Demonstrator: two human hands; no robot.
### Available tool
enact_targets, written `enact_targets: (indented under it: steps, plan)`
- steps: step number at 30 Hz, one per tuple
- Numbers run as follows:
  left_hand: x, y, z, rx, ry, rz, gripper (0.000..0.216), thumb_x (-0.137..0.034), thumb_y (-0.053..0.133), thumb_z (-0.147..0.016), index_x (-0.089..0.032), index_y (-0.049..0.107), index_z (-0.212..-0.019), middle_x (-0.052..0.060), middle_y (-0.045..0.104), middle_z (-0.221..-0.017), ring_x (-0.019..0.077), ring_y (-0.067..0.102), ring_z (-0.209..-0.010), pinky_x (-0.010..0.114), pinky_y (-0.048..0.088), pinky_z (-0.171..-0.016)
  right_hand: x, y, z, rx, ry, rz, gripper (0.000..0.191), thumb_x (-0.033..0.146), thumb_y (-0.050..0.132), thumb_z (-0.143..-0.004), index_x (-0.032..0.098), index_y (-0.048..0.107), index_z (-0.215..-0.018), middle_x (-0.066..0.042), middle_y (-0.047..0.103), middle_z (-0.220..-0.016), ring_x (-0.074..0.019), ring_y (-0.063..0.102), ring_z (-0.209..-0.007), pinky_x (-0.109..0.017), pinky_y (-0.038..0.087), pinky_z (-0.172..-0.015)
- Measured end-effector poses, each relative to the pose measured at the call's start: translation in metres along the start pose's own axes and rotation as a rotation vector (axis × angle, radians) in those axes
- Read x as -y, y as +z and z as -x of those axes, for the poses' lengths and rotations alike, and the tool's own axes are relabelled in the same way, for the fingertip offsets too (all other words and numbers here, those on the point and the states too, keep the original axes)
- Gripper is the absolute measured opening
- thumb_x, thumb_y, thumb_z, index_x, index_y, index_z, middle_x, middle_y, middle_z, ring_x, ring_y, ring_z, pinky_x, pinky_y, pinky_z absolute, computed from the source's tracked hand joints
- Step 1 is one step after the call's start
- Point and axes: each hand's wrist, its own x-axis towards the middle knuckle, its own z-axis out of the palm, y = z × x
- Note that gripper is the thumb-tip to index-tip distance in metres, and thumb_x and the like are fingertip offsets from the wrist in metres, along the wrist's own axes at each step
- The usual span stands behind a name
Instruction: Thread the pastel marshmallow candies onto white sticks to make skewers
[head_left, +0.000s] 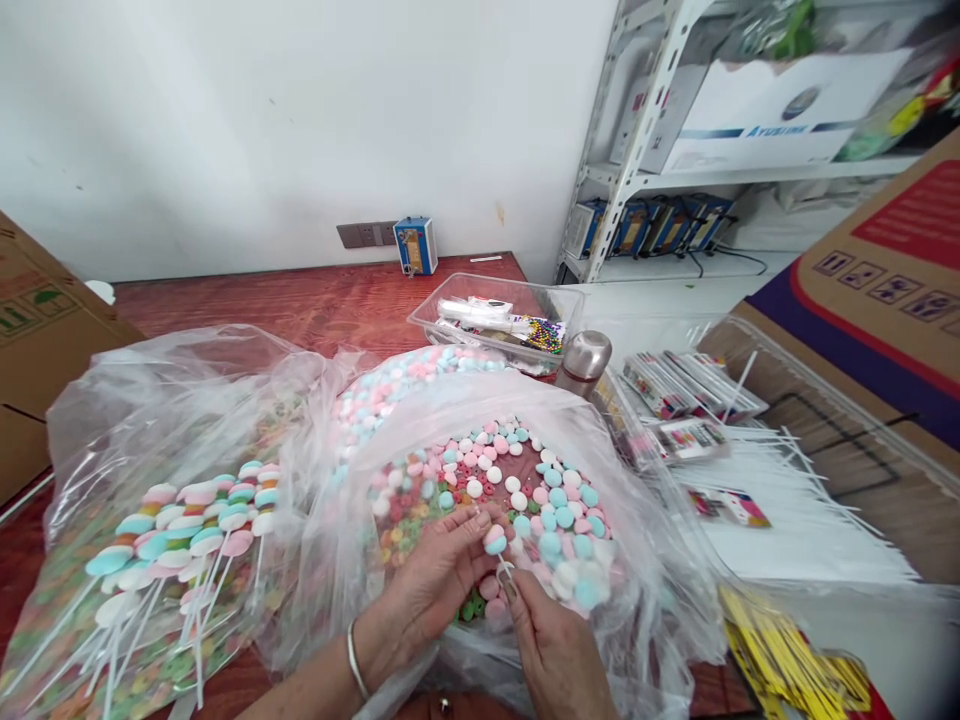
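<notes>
At the left edge of the table (330, 290), a cardboard box (52, 330) stood beside a clear bag (187, 370) of ring-shaped sweets. On top of that bag lay a bunch of candy skewers (187, 520), their white ends pointing toward the near edge. By the far edge, a blue-and-white box (415, 246) stood against the wall (300, 130), beside a socket strip (367, 235). At the near edge, in front of me, an open plastic bag (652, 600) held loose pink, white and blue rounds (555, 500) and small coloured rings (401, 530). Over it my left hand (450, 560) was curled narrow, thumb and fingertips about a little candy stack (494, 540); a bangle (355, 660) circled that wrist. My right hand (555, 630) pinched the thin stick (504, 565) just below the stack. Toward the far right corner sat a clear bin (544, 302) of packets, with a steel flask (585, 358) just beside it. Past the right edge lay white sticks (810, 500) with flat packets (690, 385) on them and, nearer me, yellow strips (787, 660).
</notes>
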Motion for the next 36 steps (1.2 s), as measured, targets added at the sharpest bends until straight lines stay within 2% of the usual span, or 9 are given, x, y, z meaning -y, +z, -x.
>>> enact_targets:
  steps: [5, 10, 13, 17, 20, 22, 25, 31, 36]
  plan:
    - [0.012, 0.009, 0.001, -0.014, 0.022, -0.026, 0.026, -0.031, 0.081, -0.072, -0.015, 0.072, -0.091, 0.008, 0.070, -0.092, 0.0165, 0.067, -0.090, 0.026, 0.051, -0.088, 0.001, 0.000, -0.010, -0.008, 0.023, -0.016, 0.042, 0.039, 0.023, -0.102, 0.025, 0.062, -0.109, -0.007, 0.074, -0.085, -0.0213, 0.070, -0.078, -0.026, 0.049, -0.068]
    - [0.014, 0.008, -0.006, 0.030, 0.044, -0.290, 0.033, -0.044, 0.076, -0.076, -0.015, 0.070, -0.093, 0.006, 0.069, -0.082, 0.0148, 0.064, -0.073, 0.024, 0.051, -0.067, 0.010, -0.006, -0.022, 0.029, 0.100, -0.318, 0.038, 0.048, 0.032, -0.098, 0.023, 0.061, -0.093, -0.003, 0.067, -0.074, -0.0179, 0.064, -0.065, -0.024, 0.046, -0.057]
    - [-0.005, 0.004, -0.029, 0.032, 0.202, -0.636, 0.032, -0.047, 0.058, -0.089, -0.018, 0.070, -0.098, 0.006, 0.069, -0.083, 0.0172, 0.065, -0.073, 0.029, 0.052, -0.069, 0.001, -0.008, -0.025, 0.016, 0.203, -0.622, 0.043, 0.060, 0.039, -0.094, 0.022, 0.059, -0.085, 0.005, 0.047, -0.053, -0.0123, 0.043, -0.045, -0.022, 0.033, -0.043]
    - [-0.040, 0.001, -0.073, 0.012, 0.618, -1.335, 0.022, -0.022, 0.052, -0.089, -0.021, 0.073, -0.094, 0.006, 0.071, -0.100, 0.0217, 0.064, -0.095, 0.034, 0.047, -0.090, -0.019, -0.014, -0.020, -0.051, 0.320, -0.864, 0.046, 0.066, 0.049, -0.088, 0.021, 0.056, -0.088, 0.012, 0.028, -0.048, -0.0070, 0.019, -0.040, -0.020, 0.016, -0.038]
    - [-0.050, -0.002, -0.095, 0.124, 0.613, -1.622, 0.018, -0.016, 0.054, -0.084, -0.018, 0.072, -0.080, 0.008, 0.069, -0.093, 0.0218, 0.063, -0.091, 0.031, 0.046, -0.087, -0.029, -0.020, -0.011, -0.091, 0.353, -0.890, 0.047, 0.067, 0.051, -0.086, 0.021, 0.055, -0.090, 0.013, 0.026, -0.048, -0.0069, 0.017, -0.041, -0.020, 0.015, -0.039]
    - [-0.050, -0.003, -0.100, 0.151, 0.586, -1.656, 0.015, -0.015, 0.057, -0.081, -0.018, 0.069, -0.073, 0.009, 0.067, -0.087, 0.0213, 0.062, -0.085, 0.030, 0.047, -0.083, -0.033, -0.021, -0.005, -0.123, 0.375, -0.873, 0.046, 0.067, 0.051, -0.086, 0.022, 0.054, -0.088, 0.012, 0.024, -0.048, -0.0071, 0.018, -0.041, -0.020, 0.014, -0.039]
    - [-0.048, 0.000, -0.101, 0.139, 0.604, -1.664, 0.015, -0.012, 0.055, -0.080, -0.018, 0.068, -0.076, 0.008, 0.066, -0.090, 0.0215, 0.061, -0.085, 0.031, 0.046, -0.083, -0.036, -0.021, 0.002, -0.138, 0.410, -0.878, 0.046, 0.068, 0.050, -0.085, 0.022, 0.055, -0.088, 0.012, 0.023, -0.049, -0.0070, 0.018, -0.041, -0.021, 0.014, -0.039]
    - [-0.041, 0.031, -0.131, 0.099, 0.595, -1.632, 0.015, -0.019, 0.057, -0.082, -0.017, 0.068, -0.092, 0.004, 0.070, -0.083, 0.0195, 0.063, -0.076, 0.030, 0.048, -0.072, -0.036, -0.016, 0.005, -0.128, 0.417, -0.928, 0.046, 0.067, 0.052, -0.085, 0.022, 0.055, -0.092, 0.013, 0.022, -0.049, -0.0064, 0.016, -0.042, -0.019, 0.015, -0.039]
    - [-0.030, 0.046, -0.152, 0.181, 0.555, -1.677, 0.019, -0.012, 0.054, -0.078, -0.015, 0.071, -0.071, 0.007, 0.070, -0.070, 0.0225, 0.064, -0.070, 0.032, 0.049, -0.071, -0.038, -0.017, 0.008, -0.151, 0.392, -0.943, 0.045, 0.066, 0.052, -0.087, 0.021, 0.055, -0.090, 0.013, 0.022, -0.050, -0.0068, 0.016, -0.043, -0.019, 0.018, -0.038]
